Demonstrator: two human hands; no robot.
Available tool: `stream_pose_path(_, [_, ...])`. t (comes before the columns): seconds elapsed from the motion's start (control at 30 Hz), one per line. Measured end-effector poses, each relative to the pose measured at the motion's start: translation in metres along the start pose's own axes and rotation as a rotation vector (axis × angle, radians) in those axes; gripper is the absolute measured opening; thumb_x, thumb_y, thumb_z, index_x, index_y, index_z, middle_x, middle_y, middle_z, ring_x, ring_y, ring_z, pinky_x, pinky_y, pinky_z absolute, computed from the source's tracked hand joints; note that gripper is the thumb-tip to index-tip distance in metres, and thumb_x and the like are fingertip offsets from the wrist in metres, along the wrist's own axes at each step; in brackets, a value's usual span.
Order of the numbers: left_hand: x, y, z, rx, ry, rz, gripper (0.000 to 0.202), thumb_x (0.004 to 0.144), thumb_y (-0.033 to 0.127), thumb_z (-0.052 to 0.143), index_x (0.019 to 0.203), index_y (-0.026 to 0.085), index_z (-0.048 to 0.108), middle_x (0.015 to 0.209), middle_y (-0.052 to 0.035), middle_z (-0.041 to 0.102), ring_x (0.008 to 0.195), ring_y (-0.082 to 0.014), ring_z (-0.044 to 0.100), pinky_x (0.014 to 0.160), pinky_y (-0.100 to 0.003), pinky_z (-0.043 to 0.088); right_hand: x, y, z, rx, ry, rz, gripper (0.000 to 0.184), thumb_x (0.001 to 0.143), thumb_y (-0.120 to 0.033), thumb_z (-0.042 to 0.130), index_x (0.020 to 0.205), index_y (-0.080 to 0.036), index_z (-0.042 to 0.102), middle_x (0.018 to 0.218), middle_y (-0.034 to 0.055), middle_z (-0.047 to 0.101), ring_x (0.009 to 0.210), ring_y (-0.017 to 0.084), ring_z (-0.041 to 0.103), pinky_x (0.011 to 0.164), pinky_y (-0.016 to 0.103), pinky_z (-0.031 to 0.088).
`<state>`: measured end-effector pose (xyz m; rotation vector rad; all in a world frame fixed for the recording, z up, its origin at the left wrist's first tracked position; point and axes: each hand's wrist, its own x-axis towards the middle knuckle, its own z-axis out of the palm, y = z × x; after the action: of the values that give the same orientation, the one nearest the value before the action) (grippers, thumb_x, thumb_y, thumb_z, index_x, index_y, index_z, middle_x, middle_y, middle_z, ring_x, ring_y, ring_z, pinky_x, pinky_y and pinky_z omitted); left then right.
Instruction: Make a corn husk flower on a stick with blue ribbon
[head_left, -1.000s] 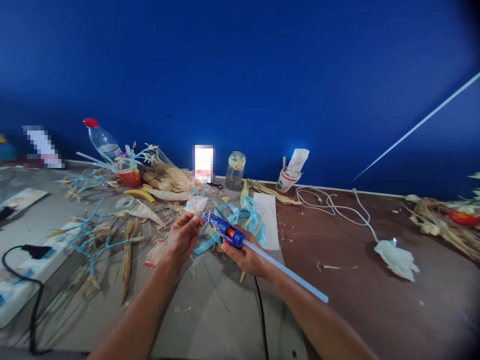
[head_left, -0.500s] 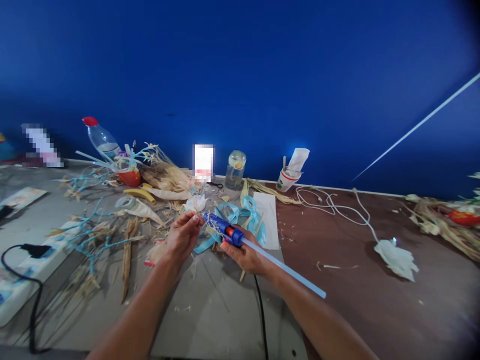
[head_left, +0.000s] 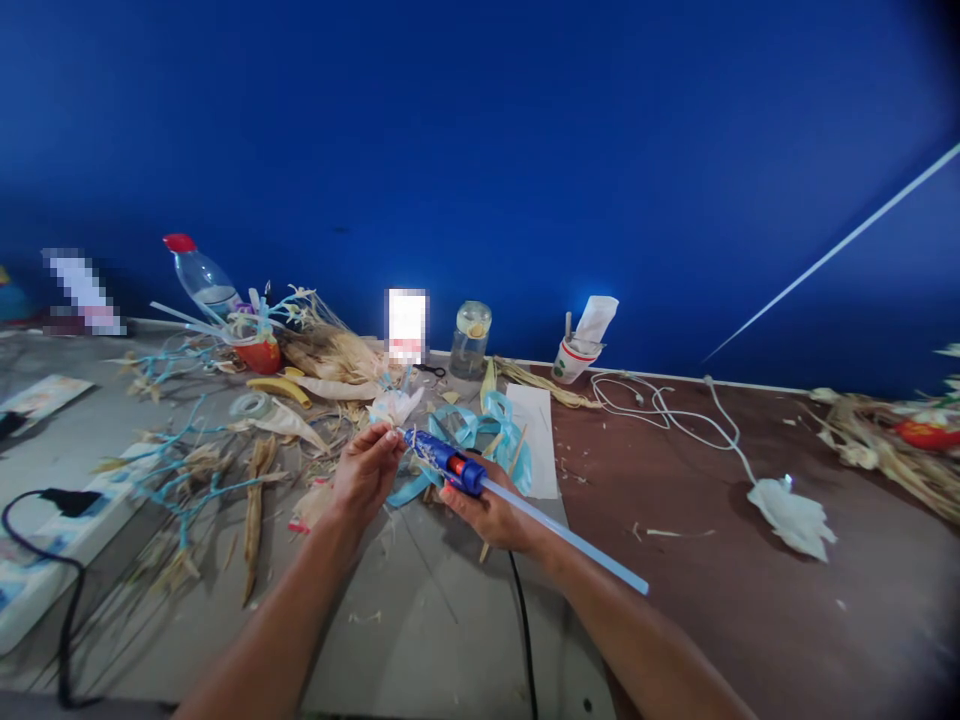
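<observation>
My right hand (head_left: 487, 505) is wrapped round a blue hot glue gun (head_left: 442, 460), its nozzle pointing left. A long, pale glue stick (head_left: 566, 535) sticks out of the gun's back end. With fingertips pinched, my left hand (head_left: 369, 465) holds a small whitish flower (head_left: 395, 407) by its base. The nozzle is right at the flower's base, by the left fingertips; whether it touches is too small to tell. Behind the gun lies a light blue ribbon (head_left: 499, 425) in loose loops, partly over a white sheet (head_left: 538, 440).
Blue-wrapped twigs (head_left: 184, 490), a tape roll (head_left: 251, 405) and dried husks (head_left: 259, 510) lie to the left, near a white power strip (head_left: 90, 540). A glass jar (head_left: 471, 345) and a paper cup (head_left: 576, 358) stand by the blue wall. A white cable (head_left: 664, 405) runs rightward.
The glue gun has shifted very slightly left, its nozzle closer to my left fingertips. The flower has turned a little in my left hand.
</observation>
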<state>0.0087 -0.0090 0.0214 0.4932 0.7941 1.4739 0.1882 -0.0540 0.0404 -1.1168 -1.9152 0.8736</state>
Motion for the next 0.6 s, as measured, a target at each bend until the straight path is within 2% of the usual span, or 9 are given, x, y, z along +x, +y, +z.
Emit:
stream_pose_path(0.13, [-0.0002,0.0002,0.0021,0.010,-0.011,-0.004,0.021,0.049,0.013,0.082,0.064,0.013,0.067,0.056,-0.0002,0.063,0.054,-0.0079,0.057,0.056,-0.018,0.045,0.0007,-0.0003,-0.0015,0.051,-0.022,0.083,0.021,0.082,-0.039,0.051,0.080,-0.018,0.052,0.068,-0.0005,0.054,0.060,0.011,0.049,0.056,0.022,0.041])
stream_pose_path(0.3, [0.0000,-0.0006,0.0016,0.012,0.010,-0.003,0.020,0.049,0.012,0.082,0.063,0.013,0.067,0.055,0.0002,0.063,0.053,-0.0070,0.056,0.055,-0.017,0.044,0.0011,-0.0001,-0.0025,0.031,-0.029,0.057,0.020,0.082,-0.037,0.052,0.079,-0.018,0.054,0.070,-0.0001,0.055,0.063,0.012,0.050,0.060,0.022,0.042])
stream_pose_path(0.43, [0.0006,-0.0023,-0.0010,0.004,-0.033,0.000,0.021,0.050,0.013,0.081,0.067,0.013,0.068,0.056,-0.0013,0.064,0.054,-0.0083,0.058,0.056,-0.017,0.046,0.0005,-0.0010,-0.0035,0.026,-0.024,0.111,0.022,0.082,-0.039,0.051,0.079,-0.017,0.054,0.068,0.0003,0.056,0.061,0.012,0.050,0.058,0.023,0.042])
stream_pose_path(0.6, [0.0022,-0.0028,-0.0032,-0.015,-0.026,-0.005,0.017,0.053,0.011,0.079,0.067,0.013,0.069,0.057,-0.0012,0.065,0.054,-0.0076,0.057,0.057,-0.017,0.046,0.0004,0.0015,-0.0024,0.039,-0.035,0.051,0.020,0.082,-0.038,0.052,0.078,-0.018,0.053,0.070,0.0006,0.055,0.063,0.012,0.050,0.058,0.023,0.042])
